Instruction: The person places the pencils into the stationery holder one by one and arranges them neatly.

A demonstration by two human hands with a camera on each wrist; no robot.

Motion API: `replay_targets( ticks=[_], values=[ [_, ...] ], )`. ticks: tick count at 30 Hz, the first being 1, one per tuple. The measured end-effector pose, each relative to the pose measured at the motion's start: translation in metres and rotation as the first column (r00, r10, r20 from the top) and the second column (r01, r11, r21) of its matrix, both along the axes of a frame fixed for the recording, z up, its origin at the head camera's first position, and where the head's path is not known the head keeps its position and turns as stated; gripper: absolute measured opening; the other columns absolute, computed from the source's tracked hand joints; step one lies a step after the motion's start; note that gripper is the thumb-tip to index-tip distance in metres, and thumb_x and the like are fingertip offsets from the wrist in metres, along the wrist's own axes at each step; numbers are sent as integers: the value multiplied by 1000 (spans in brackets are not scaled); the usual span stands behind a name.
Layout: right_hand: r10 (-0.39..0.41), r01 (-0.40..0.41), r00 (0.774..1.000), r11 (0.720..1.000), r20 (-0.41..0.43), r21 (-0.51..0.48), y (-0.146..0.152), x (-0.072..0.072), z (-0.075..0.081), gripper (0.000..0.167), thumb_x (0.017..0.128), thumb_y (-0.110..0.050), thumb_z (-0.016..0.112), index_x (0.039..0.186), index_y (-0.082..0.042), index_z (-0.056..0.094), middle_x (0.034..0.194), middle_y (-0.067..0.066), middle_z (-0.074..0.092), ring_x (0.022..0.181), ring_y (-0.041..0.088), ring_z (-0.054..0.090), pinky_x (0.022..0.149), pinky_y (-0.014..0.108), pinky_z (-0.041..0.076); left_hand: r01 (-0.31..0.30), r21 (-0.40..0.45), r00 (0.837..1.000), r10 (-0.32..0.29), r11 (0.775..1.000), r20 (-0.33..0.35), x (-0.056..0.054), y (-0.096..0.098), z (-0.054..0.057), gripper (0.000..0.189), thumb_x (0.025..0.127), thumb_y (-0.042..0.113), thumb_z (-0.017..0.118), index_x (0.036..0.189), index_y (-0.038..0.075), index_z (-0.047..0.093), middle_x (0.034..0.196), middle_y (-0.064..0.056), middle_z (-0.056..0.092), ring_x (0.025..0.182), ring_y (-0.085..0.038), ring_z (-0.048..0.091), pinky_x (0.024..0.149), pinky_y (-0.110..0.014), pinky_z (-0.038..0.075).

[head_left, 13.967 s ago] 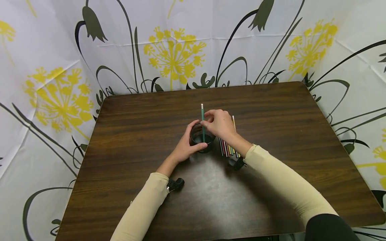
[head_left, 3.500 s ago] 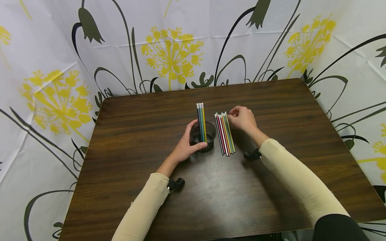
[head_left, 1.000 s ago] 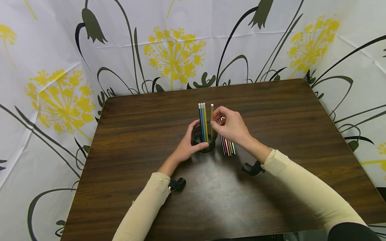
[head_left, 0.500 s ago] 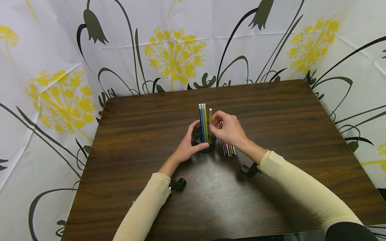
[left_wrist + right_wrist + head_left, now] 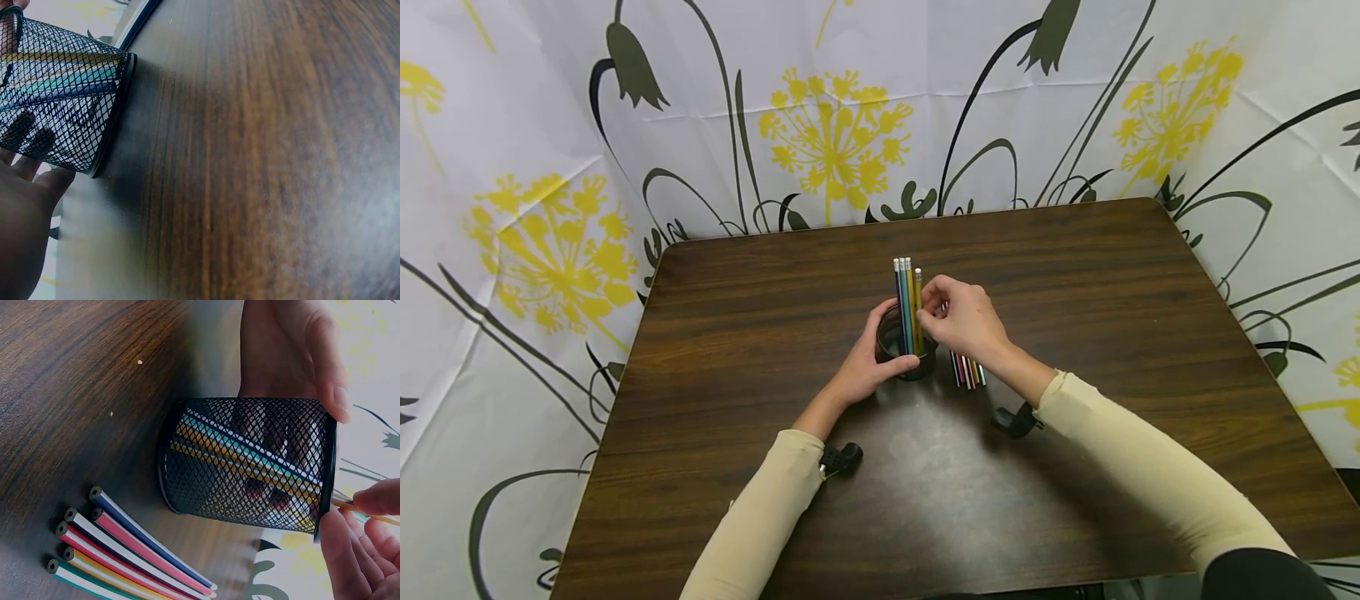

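Note:
A black mesh pencil cup (image 5: pixel 209 497) stands upright on the table. My left hand (image 5: pixel 859 360) grips it, thumb at the front and fingers around the far side. Inside, several pencils (image 5: pixel 903 292), dark blue, teal and yellow, lean together with white erasers up. My right hand (image 5: pixel 967 318) pinches a second yellow pencil (image 5: pixel 918 292) just above the rim, beside the others, its lower part down inside the cup. Right of the cup lies a row of loose pencils (image 5: pixel 967 371), partly hidden under my right hand; in the right wrist view they show red, white, blue, yellow and green.
The dark wood-grain table (image 5: pixel 760 333) extends around the cup on all sides. Behind its far edge hangs a white cloth (image 5: pixel 700 50) with yellow and grey flowers. Black wrist cameras (image 5: pixel 842 457) sit low over the tabletop below each hand.
Over the last second the right hand has moved the yellow pencil left and slightly down, toward the others. Fourteen seconds ago only a teal pencil was in the cup. The left hand has stayed put.

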State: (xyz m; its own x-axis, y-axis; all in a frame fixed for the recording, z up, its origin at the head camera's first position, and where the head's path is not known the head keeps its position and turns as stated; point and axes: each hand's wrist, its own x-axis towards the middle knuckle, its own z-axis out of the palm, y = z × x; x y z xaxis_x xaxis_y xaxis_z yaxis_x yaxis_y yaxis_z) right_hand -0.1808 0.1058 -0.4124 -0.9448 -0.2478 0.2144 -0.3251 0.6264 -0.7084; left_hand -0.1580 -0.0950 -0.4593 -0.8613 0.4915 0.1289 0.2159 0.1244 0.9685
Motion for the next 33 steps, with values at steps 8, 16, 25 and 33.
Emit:
replay_targets(
  ticks=[8, 16, 25, 33],
  values=[
    [-46, 46, 999, 999, 5, 8, -4, -3, 0, 13, 85, -15, 72, 95, -9, 67, 81, -1, 68, 63, 13, 58, 55, 30, 45, -7, -28, 1000, 8, 1000, 10, 0, -1, 1, 83, 90, 6, 69, 153, 9, 15, 150, -19, 32, 133, -36, 39, 107, -60, 29],
    [-71, 70, 997, 997, 27, 11, -7, -8, -1, 13, 86, -14, 71, 97, -7, 68, 80, 0, 67, 62, 14, 58, 55, 30, 45, -22, -53, 1000, 23, 998, 20, 1, 0, 1, 83, 90, 7, 70, 154, 12, 16, 152, -16, 31, 134, -33, 37, 108, -58, 28],
    [-71, 72, 994, 997, 89, -9, -11, -16, -4, 17, 88, -13, 70, 102, -4, 68, 76, 1, 65, 51, 10, 61, 49, 29, 46, -22, -51, 999, 23, 998, 30, 0, -1, 0, 84, 90, 9, 70, 154, 12, 16, 151, -17, 33, 133, -33, 38, 108, -58, 28],
    [-70, 72, 990, 997, 125, -12, -10, -18, -3, 17, 90, -16, 70, 104, -6, 68, 73, 0, 65, 50, 11, 62, 48, 29, 44, -13, -45, 999, 14, 999, 32, 0, -1, 0, 84, 90, 7, 69, 154, 11, 14, 151, -19, 31, 133, -35, 38, 109, -58, 28]
  ],
)
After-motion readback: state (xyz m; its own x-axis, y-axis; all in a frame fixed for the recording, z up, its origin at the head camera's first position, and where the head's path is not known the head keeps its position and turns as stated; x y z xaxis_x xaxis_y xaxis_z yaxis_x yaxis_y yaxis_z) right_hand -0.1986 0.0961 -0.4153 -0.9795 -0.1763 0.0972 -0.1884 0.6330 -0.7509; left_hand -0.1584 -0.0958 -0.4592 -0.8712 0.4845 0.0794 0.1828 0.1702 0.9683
